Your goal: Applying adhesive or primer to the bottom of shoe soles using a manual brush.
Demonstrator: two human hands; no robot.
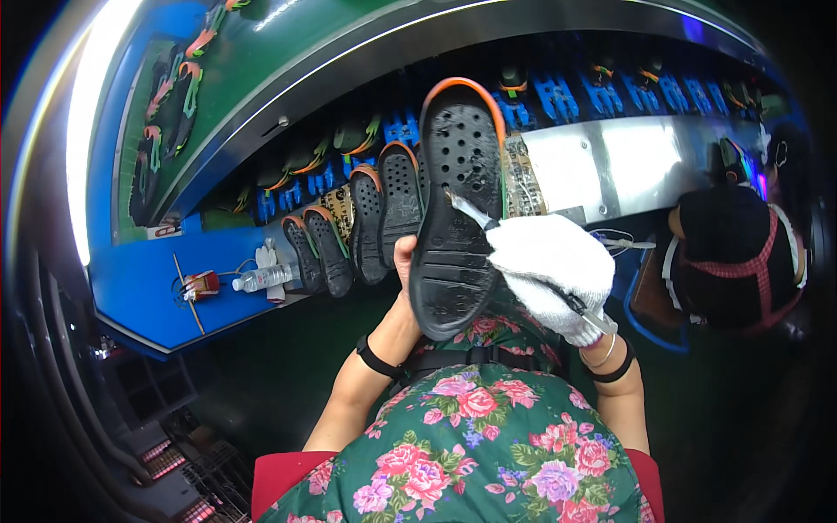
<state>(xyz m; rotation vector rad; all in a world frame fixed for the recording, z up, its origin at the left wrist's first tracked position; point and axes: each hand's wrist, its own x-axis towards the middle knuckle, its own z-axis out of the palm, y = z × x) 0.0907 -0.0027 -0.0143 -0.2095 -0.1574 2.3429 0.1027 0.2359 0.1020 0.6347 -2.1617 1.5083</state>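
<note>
Most of the left hand (404,261) is hidden behind the black shoe sole (453,209), only the thumb peeks out at its left edge, grip closed on it. The sole has an orange rim, round holes up top and ridged tread below, held upright above the flowered apron (488,436). The white-gloved right hand (549,266), just right of the sole, pinches a thin brush (471,212) against it.

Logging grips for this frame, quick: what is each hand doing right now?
Left hand: bare, closed on the edge of the black shoe sole, holding it up.
Right hand: in a white glove, closed on a thin brush touching the sole.
</note>
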